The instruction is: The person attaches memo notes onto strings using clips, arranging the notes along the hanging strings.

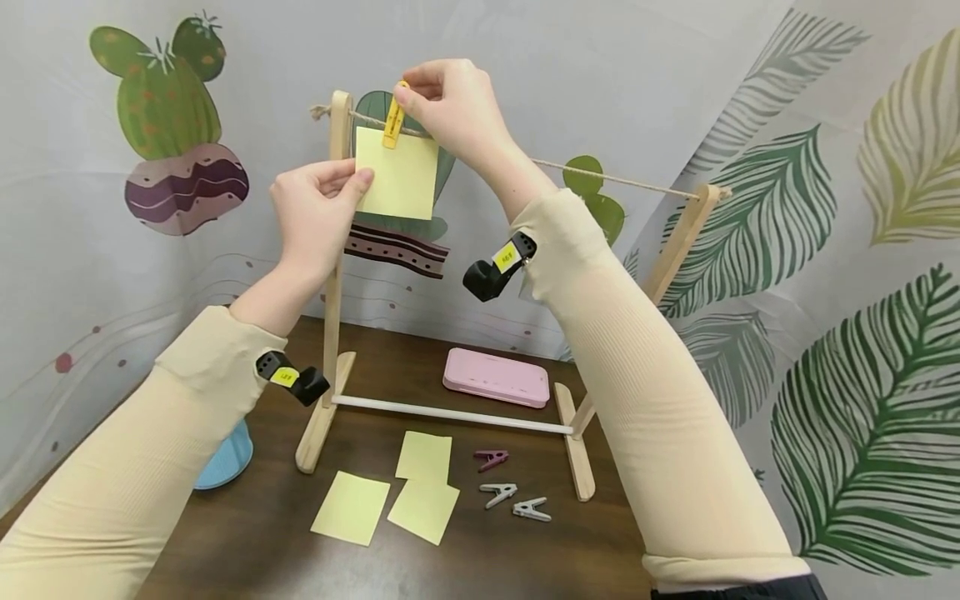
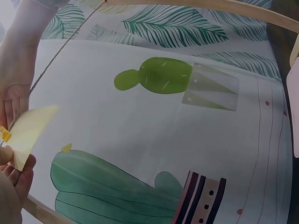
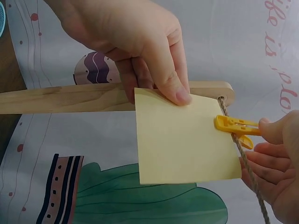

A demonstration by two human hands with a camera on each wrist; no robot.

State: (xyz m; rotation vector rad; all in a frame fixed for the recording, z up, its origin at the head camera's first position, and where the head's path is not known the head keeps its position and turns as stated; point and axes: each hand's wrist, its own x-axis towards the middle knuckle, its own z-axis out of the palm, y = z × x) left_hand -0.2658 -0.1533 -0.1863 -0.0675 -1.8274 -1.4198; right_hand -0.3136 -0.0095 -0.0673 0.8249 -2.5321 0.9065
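Note:
My left hand (image 1: 315,212) pinches the left edge of a yellow paper note (image 1: 397,179) between thumb and fingers. The note hangs flat at the twine (image 1: 611,177), near the left post. A yellow clothespin (image 3: 226,124) sits over the note's upper edge and the twine. My right hand (image 1: 461,104) holds that clothespin by its handle end, thumb on the near side. In the right wrist view the clip's jaws lie on the note's face. The left wrist view shows the note (image 2: 30,133) edge-on with both hands close to it.
Twine runs between two wooden posts (image 1: 333,275) joined low by a white rod (image 1: 450,412). On the brown table lie several yellow notes (image 1: 351,508), a purple clothespin (image 1: 491,459), two pale clothespins (image 1: 531,509) and a pink case (image 1: 497,377). A blue object (image 1: 227,458) is partly behind my left sleeve.

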